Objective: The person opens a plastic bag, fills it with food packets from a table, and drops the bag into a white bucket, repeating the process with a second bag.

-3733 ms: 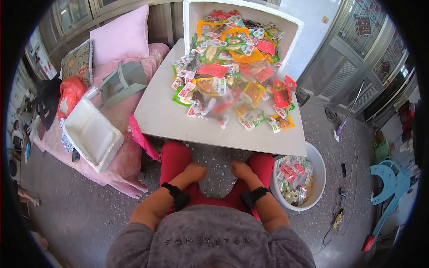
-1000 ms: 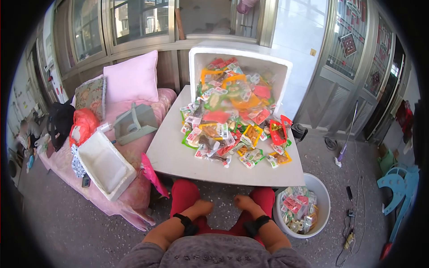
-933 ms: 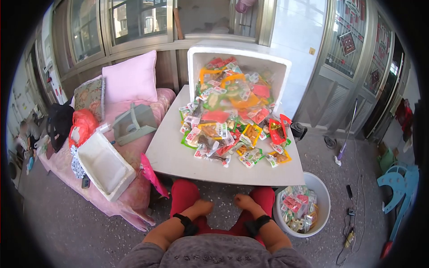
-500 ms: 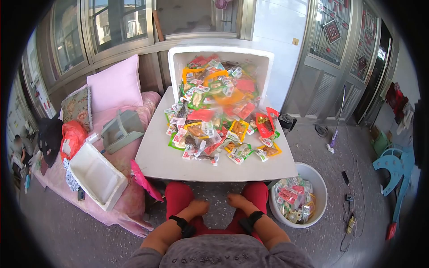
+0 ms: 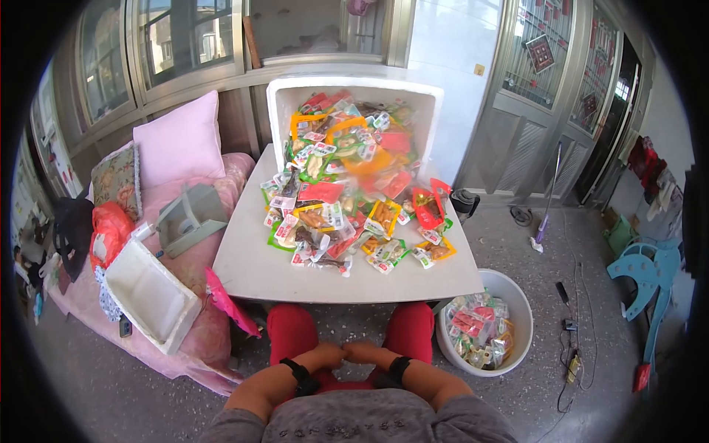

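Observation:
My left hand [image 5: 331, 356] and my right hand [image 5: 359, 352] are close together above my lap, between my red-clad knees and below the front edge of the table [image 5: 347, 289]. Both have their fingers curled in, and nothing shows in either. On the table a white foam box [image 5: 437, 122] lies with its open side facing me. Colorful packets [image 5: 317, 215] of sealed food spill from it in a heap over the tabletop.
A white bucket [image 5: 521, 343] of packets stands on the floor at the right. At the left, a pink-covered seat [image 5: 199, 354] holds a foam lid [image 5: 153, 295], a grey-green bin [image 5: 193, 221], a red bag [image 5: 111, 232] and cushions. A blue plastic chair [image 5: 650, 269] is far right.
My hands have come together from their places apart over my knees. The whole view has shifted slightly, and the packets look unchanged.

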### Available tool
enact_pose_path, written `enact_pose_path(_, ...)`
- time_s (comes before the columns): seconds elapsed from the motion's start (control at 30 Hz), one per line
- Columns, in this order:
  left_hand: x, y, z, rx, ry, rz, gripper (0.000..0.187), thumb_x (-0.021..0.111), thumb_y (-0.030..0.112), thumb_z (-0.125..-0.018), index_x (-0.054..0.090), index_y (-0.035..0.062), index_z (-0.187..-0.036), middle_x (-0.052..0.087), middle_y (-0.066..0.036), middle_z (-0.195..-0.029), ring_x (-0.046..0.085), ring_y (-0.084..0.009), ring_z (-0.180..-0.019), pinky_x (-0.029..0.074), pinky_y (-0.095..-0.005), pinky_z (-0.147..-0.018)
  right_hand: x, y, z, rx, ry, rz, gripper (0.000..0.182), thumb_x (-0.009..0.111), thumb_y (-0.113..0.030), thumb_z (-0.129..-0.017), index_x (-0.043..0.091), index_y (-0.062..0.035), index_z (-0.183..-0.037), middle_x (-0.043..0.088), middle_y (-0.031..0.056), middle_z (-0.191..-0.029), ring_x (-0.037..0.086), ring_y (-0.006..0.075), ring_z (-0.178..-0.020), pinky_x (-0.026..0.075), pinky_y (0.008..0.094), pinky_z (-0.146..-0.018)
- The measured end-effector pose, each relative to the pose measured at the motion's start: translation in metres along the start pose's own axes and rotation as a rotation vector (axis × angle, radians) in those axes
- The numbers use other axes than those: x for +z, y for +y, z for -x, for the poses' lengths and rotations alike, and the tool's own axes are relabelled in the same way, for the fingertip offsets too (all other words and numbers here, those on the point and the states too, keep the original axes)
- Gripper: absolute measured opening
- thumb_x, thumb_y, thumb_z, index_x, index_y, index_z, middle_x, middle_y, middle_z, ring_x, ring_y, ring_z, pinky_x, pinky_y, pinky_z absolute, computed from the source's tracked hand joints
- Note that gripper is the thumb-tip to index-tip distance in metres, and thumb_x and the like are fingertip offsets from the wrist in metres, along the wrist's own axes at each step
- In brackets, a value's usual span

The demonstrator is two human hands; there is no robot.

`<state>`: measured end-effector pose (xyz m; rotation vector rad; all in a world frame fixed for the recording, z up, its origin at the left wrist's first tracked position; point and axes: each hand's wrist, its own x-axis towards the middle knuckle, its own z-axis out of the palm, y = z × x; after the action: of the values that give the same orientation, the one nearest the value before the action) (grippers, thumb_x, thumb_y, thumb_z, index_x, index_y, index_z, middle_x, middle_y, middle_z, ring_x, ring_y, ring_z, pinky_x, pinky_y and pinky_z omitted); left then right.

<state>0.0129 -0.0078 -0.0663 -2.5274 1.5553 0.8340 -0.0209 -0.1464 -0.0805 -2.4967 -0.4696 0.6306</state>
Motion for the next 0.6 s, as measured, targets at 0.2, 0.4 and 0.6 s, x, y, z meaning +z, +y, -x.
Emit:
enact_pose_path(0.2,0.004,0.002,-0.004,0.065,-0.012,0.021,0.033,0.049,0.024,-0.066,0.051,0.0093,-0.095,0.057,-0.014,-0.082,0.055,-0.0285,-0.076,0.043,-0.0389,-0.064,0.006,0.01,-0.001,-0.054,-0.047,0.012,0.028,0.044,-0.029,-0.072,0.055,-0.0087,-0.088,0.056,0.0152,-0.087,0.053,0.0311,-0.081,0.042,0.0391,-0.067)
enact_pose_path(0.4,-0.002,-0.003,-0.019,0.043,-0.006,0.017,0.031,0.048,0.027,-0.068,0.052,0.0089,-0.093,0.056,-0.014,-0.084,0.055,-0.0291,-0.077,0.043,-0.039,-0.066,0.007,0.025,-0.01,0.02,0.027,0.016,0.029,0.044,-0.028,-0.072,0.056,-0.005,-0.084,0.056,0.0169,-0.082,0.054,0.0313,-0.079,0.042,0.0384,-0.067)
enact_pose_path(0.6,0.022,-0.005,-0.018,0.029,0.072,0.148,0.032,0.048,0.028,-0.067,0.052,0.0081,-0.091,0.056,-0.013,-0.087,0.054,-0.0292,-0.079,0.042,-0.0391,-0.067,0.025,0.03,-0.015,-0.009,0.009,0.017,0.028,0.044,-0.027,-0.071,0.056,-0.0048,-0.083,0.056,0.0167,-0.081,0.055,0.0309,-0.076,0.042,0.0384,-0.064)
